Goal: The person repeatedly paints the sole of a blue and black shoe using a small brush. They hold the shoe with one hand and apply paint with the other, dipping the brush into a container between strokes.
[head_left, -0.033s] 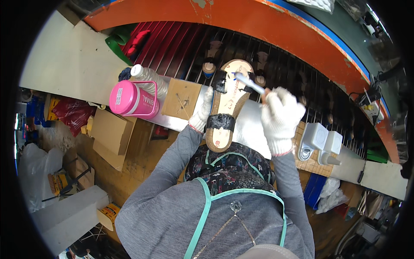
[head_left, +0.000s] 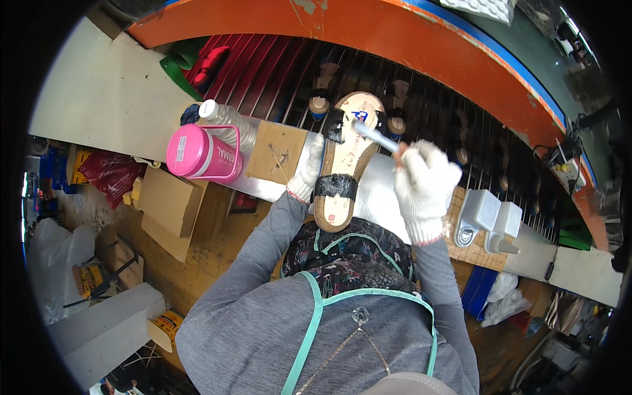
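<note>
A sandal [head_left: 348, 155] with a pale beige face, a brown edge and two black straps is held upright in front of my body. My left hand [head_left: 307, 172], in a white knit glove, grips its left side; most of those fingers are hidden behind it. My gloved right hand [head_left: 424, 181] is closed round the brown handle of a small brush-like tool [head_left: 376, 135]. The tool's whitish end reaches over the upper beige face, close by the upper strap. Whether its tip touches the surface I cannot tell.
Beyond the sandal runs a rack of metal rods [head_left: 263, 79] carrying several shoe pieces, under an orange beam [head_left: 395, 33]. To the left are a pink jug [head_left: 197, 151], a clear plastic bottle [head_left: 227, 118] and a cardboard piece [head_left: 275, 150]. White containers [head_left: 479, 209] stand on the right.
My right hand has shifted slightly left and down with the tool, whose tip now lies lower on the sandal. The blue mark near the toe shows more fully. My left hand stays put.
</note>
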Available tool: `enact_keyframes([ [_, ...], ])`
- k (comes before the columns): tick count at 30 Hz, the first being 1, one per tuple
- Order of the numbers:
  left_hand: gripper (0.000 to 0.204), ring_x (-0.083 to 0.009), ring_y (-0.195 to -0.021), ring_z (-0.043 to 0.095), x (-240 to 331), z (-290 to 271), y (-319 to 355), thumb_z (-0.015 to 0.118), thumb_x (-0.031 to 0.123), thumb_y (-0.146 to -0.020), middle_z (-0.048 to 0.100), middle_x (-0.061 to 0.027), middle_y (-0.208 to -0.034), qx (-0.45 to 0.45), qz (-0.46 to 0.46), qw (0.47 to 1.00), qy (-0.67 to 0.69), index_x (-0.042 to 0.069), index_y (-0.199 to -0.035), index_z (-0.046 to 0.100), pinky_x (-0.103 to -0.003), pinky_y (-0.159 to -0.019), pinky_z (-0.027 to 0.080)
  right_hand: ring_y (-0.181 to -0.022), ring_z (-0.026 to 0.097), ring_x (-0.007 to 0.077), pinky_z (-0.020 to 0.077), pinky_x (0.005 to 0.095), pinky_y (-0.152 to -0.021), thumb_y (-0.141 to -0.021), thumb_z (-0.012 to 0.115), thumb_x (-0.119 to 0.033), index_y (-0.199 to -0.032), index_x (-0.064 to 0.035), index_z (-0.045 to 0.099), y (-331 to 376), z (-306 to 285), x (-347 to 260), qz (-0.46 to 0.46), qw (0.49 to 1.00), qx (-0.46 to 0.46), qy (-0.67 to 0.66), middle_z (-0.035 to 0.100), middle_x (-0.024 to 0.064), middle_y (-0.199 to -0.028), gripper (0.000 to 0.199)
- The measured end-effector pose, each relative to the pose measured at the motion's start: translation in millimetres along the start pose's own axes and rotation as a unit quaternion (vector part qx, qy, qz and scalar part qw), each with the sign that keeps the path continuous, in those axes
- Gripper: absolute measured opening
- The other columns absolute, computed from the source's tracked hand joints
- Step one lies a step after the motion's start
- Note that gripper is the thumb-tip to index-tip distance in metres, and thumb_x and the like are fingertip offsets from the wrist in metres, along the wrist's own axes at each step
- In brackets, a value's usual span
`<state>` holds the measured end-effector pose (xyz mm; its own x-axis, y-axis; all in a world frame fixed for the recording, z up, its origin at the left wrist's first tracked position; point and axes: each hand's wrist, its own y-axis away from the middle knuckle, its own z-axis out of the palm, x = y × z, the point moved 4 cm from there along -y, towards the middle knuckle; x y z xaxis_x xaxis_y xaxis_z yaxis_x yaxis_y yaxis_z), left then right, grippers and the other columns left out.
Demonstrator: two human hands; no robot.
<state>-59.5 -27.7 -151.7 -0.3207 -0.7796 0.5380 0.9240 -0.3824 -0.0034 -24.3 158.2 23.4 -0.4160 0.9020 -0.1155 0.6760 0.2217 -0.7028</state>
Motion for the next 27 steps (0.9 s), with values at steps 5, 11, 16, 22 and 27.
enact_keyframes([
  [5, 0.072, -0.0267, -0.117, 0.063, 10.4, -41.8, -13.4, 0.046, 0.061, -0.100, 0.060, -0.0152, -0.134, 0.175, 0.016, 0.984, 0.038, 0.005, -0.145, 0.046, -0.041, -0.104, 0.051, -0.080, 0.059, 0.0202, 0.0452, 0.0355, -0.073, -0.079, 0.078, -0.013, -0.088, -0.0038, 0.071, 26.2, 18.2, 16.1, 0.231, 0.898, -0.163, -0.336, 0.062, 0.0068, -0.088, 0.015],
  [11, 0.061, -0.0351, -0.102, 0.065, 28.4, -104.3, -39.0, 0.050, 0.054, -0.097, 0.068, -0.0197, -0.115, 0.168, 0.025, 0.954, 0.247, 0.003, -0.131, 0.056, -0.059, -0.095, 0.054, -0.074, 0.052, 0.0091, 0.0420, 0.0234, -0.063, -0.088, 0.074, -0.011, -0.095, 0.0060, 0.070, 66.8, 29.6, 74.2, 0.460, 0.811, -0.122, -0.342, 0.054, 0.0013, -0.081, 0.019],
  [16, 0.073, -0.0402, -0.106, 0.065, 104.8, -195.1, -117.9, 0.051, 0.070, -0.091, 0.066, -0.0197, -0.115, 0.348, 0.099, 0.892, 0.269, 0.008, -0.130, 0.055, -0.059, -0.091, 0.055, -0.070, 0.049, 0.0069, 0.0401, 0.0229, -0.063, -0.091, 0.073, -0.012, -0.099, 0.0055, 0.071, 79.7, 37.6, 100.3, 0.503, 0.781, -0.113, -0.352, 0.058, -0.0007, -0.080, 0.020],
  [22, 0.053, -0.0321, -0.111, 0.065, 197.8, -243.0, -171.2, 0.041, 0.056, -0.100, 0.069, -0.0095, -0.117, 0.328, 0.171, 0.918, 0.145, 0.016, -0.130, 0.058, -0.049, -0.088, 0.057, -0.069, 0.048, 0.0067, 0.0390, 0.0220, -0.062, -0.093, 0.072, -0.014, -0.101, 0.0036, 0.072, 60.3, 48.0, 106.9, 0.455, 0.811, -0.136, -0.341, 0.058, -0.0023, -0.078, 0.019],
  [27, 0.045, -0.0321, -0.111, 0.065, 230.7, -288.5, -156.2, 0.039, 0.043, -0.102, 0.068, -0.0091, -0.120, 0.391, 0.212, 0.883, 0.148, 0.014, -0.128, 0.060, -0.050, -0.091, 0.054, -0.069, 0.050, 0.0065, 0.0408, 0.0222, -0.062, -0.092, 0.072, -0.012, -0.102, 0.0036, 0.072, 63.7, 54.4, 109.3, 0.494, 0.788, -0.166, -0.328, 0.059, -0.0017, -0.079, 0.019],
])
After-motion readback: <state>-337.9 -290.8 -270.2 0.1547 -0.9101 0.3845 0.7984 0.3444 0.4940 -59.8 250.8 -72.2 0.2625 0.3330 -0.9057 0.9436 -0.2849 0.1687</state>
